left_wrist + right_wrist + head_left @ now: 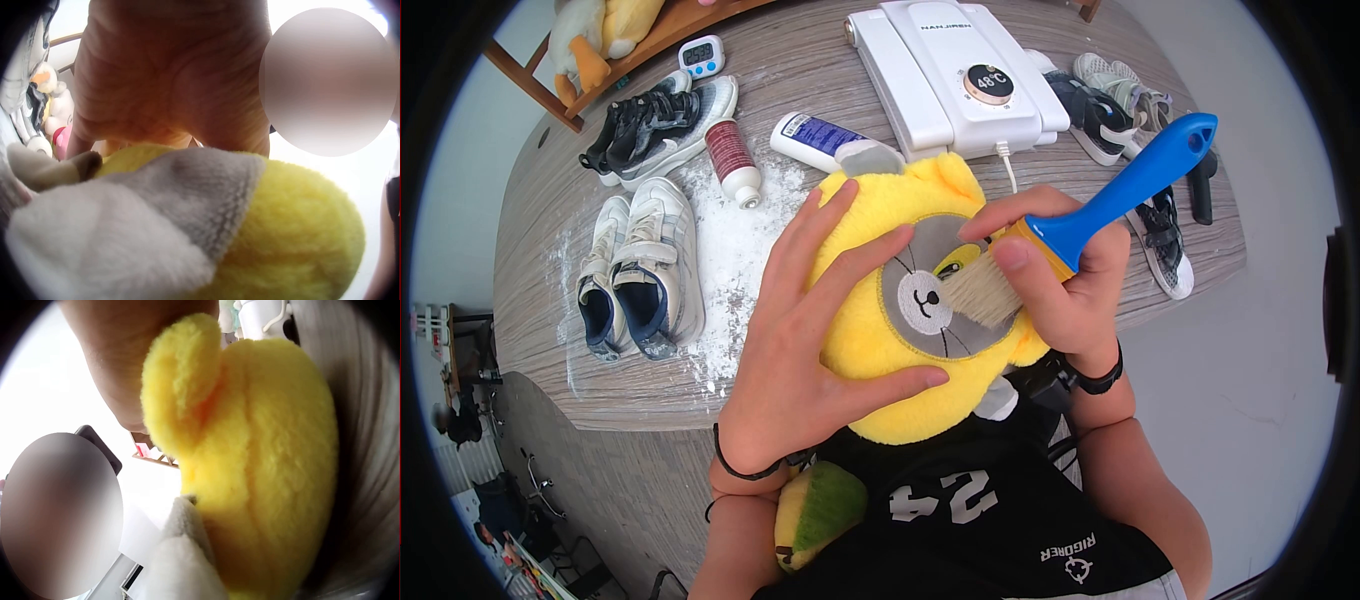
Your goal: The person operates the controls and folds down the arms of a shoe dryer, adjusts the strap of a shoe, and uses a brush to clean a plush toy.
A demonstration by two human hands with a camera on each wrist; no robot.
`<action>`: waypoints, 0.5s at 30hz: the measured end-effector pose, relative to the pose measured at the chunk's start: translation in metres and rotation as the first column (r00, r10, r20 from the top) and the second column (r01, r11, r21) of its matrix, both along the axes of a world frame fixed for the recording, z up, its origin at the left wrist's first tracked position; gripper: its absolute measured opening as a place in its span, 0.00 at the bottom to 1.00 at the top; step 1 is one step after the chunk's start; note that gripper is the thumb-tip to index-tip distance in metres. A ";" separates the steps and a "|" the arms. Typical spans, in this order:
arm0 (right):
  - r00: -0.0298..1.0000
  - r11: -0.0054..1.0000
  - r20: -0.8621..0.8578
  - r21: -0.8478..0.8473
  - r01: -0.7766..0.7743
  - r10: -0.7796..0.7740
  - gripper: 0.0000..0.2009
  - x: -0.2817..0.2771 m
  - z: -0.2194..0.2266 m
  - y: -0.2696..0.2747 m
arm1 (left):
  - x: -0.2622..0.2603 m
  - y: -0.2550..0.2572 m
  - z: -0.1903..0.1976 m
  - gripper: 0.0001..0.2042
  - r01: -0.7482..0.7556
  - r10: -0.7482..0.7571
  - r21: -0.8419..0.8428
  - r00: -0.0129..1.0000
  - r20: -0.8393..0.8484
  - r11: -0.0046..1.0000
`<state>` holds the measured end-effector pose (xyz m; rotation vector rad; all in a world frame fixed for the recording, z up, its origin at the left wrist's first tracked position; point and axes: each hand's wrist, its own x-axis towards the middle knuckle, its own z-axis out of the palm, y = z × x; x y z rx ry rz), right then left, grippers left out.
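A yellow plush toy (pixel 870 400) with a grey cat face lies at the table's near edge, against the person's body. Across its left side spreads the left hand (pixel 795 330), fingers fairly straight and thumb apart, resting on the plush. The right hand (pixel 1065 285) grips a paintbrush (pixel 1135 185) with a blue handle, near its ferrule. Its pale bristles (pixel 985 290) lie over the grey face beside the muzzle. In the left wrist view, the palm (pixel 175 75) arches over the yellow, grey and white fabric. The right wrist view shows the plush's yellow side (pixel 275 462); the brush is hidden there.
White powder (pixel 730 260) covers the table left of the plush. Around it stand white shoes (pixel 645 265), dark shoes (pixel 655 125), a red-labelled bottle (pixel 732 160) and a blue-labelled bottle (pixel 815 138). A white appliance (pixel 960 80) sits behind, with more shoes (pixel 1160 235) at right.
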<state>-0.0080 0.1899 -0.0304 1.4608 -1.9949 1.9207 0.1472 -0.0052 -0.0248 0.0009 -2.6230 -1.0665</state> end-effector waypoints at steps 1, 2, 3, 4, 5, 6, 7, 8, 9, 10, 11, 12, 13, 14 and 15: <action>1.000 1.000 -0.001 0.000 -0.001 0.001 0.04 0.001 0.002 0.000 | 0.000 0.000 0.000 0.46 0.000 0.000 -0.001 1.000 0.000 1.000; 0.992 0.990 -0.014 0.061 0.129 -0.128 0.04 0.002 0.005 0.000 | 0.000 -0.001 0.000 0.46 -0.002 0.002 -0.002 1.000 -0.001 1.000; 0.966 0.959 -0.034 0.120 0.257 -0.255 0.04 0.004 0.006 -0.001 | 0.000 -0.001 0.000 0.46 0.000 0.000 -0.003 1.000 -0.001 1.000; 0.967 0.959 -0.033 0.120 0.256 -0.254 0.04 0.004 0.006 -0.001 | 0.000 -0.001 0.000 0.46 0.004 -0.004 -0.004 1.000 0.000 1.000; 0.952 0.947 -0.027 0.102 0.305 -0.304 0.04 0.004 0.006 -0.002 | 0.000 0.000 0.000 0.46 0.003 -0.003 -0.004 1.000 0.000 1.000; 0.935 0.932 -0.019 0.083 0.354 -0.353 0.04 0.003 0.005 -0.002 | 0.000 0.000 0.001 0.46 0.002 -0.002 0.000 1.000 0.004 1.000; 0.936 0.932 -0.020 0.081 0.353 -0.352 0.04 0.004 0.005 -0.001 | 0.000 0.000 0.001 0.46 0.001 -0.001 0.003 1.000 0.007 1.000; 0.979 0.977 -0.025 0.050 0.206 -0.205 0.04 0.006 0.003 0.003 | 0.000 0.000 0.002 0.46 -0.001 0.001 0.000 1.000 0.004 1.000; 0.998 0.998 -0.034 0.020 0.053 -0.053 0.05 0.006 0.003 0.005 | 0.000 0.001 0.003 0.46 -0.001 0.001 0.005 1.000 0.011 1.000; 0.998 0.998 -0.035 0.020 0.052 -0.051 0.05 0.004 0.003 0.005 | 0.000 0.001 0.003 0.46 0.000 0.000 0.011 1.000 0.017 1.000; 0.999 1.000 -0.045 0.012 0.011 -0.010 0.04 0.003 0.004 0.006 | 0.000 0.001 0.003 0.46 -0.002 0.002 0.011 1.000 0.015 1.000; 0.998 0.999 -0.056 0.004 -0.032 0.032 0.04 0.003 0.005 0.005 | 0.000 0.000 0.003 0.45 -0.002 0.002 0.012 1.000 0.014 1.000; 0.998 0.999 -0.058 0.004 -0.036 0.036 0.04 0.003 0.007 0.003 | 0.001 0.000 0.003 0.45 -0.003 0.003 0.013 1.000 0.012 1.000; 0.986 0.984 -0.042 0.068 0.162 -0.159 0.04 0.004 0.008 0.001 | 0.001 0.000 0.003 0.45 -0.008 0.008 0.013 1.000 0.008 1.000; 0.936 0.926 -0.039 0.133 0.352 -0.350 0.05 0.005 0.010 -0.001 | 0.001 0.000 0.003 0.45 -0.008 0.008 0.011 1.000 0.011 1.000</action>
